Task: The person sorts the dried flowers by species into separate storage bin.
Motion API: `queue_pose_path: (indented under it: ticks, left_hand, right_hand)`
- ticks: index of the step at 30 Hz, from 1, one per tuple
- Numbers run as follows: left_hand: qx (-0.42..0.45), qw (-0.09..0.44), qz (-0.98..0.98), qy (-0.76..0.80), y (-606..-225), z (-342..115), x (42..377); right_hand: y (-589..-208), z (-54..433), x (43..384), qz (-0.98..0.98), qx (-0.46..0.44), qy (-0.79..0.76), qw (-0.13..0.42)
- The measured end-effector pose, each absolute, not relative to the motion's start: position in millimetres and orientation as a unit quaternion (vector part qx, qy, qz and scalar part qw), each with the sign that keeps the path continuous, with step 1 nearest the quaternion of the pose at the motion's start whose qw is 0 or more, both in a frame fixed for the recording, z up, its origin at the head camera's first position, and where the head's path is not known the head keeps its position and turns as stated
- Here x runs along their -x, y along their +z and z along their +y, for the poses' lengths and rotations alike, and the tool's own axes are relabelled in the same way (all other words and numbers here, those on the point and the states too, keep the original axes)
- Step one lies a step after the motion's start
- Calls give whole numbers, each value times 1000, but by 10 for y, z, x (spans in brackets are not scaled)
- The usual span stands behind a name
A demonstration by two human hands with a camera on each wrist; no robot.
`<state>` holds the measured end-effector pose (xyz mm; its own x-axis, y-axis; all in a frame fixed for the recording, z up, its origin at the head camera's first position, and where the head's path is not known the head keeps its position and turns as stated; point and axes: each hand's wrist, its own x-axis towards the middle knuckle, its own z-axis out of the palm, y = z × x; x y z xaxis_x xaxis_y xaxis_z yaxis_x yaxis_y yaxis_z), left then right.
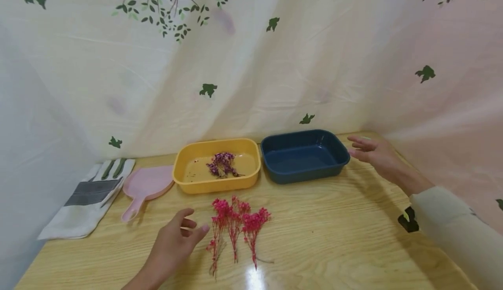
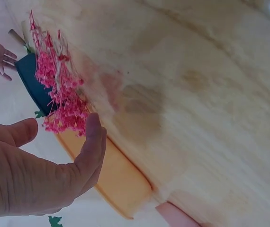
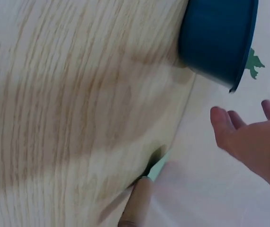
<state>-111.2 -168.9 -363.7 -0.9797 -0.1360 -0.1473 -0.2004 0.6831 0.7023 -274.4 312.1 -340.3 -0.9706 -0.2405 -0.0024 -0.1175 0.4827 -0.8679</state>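
Several pink dried flower sprigs (image 1: 235, 220) lie on the table, heads toward the back. Just left of them my left hand (image 1: 174, 239) hovers with bent, relaxed fingers and a gap between thumb and fingers, holding nothing. In the left wrist view, its fingertips overlap the pink flower heads (image 2: 64, 94). At the right end of the dark blue tray (image 1: 304, 154), my right hand (image 1: 371, 157) reaches with fingers extended, also holding nothing. The right wrist view has that hand (image 3: 253, 139) apart from the blue tray's wall (image 3: 215, 42).
A yellow tray (image 1: 190, 187) holding purple dried flowers (image 1: 222, 164) stands left of the blue one. Farther left are a pink dustpan-shaped piece (image 1: 147, 181) and white-and-grey gloves (image 1: 88, 196). A wooden-handled tool (image 3: 137, 203) with a pale green blade lies near the right edge.
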Motion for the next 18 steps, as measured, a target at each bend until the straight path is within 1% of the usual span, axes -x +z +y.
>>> queue_pose_path:
  ticks: [4, 7, 13, 18]
  left_hand:
    - [89, 24, 915, 393, -3678, -1667, 1091]
    - [85, 11, 914, 397, -3698, -1664, 1082]
    - [75, 8, 906, 416, -3713, -1645, 1059]
    - [72, 12, 902, 425, -3714, -1618, 1041]
  right_hand:
    - [-3459, 3154, 2767, 846, 119, -508, 110]
    - [-3484, 3157, 2769, 837, 124, -517, 129]
    - [-3522, 3140, 2788, 836, 132, -510, 153]
    - [-3540, 3139, 2799, 837, 122, -506, 167]
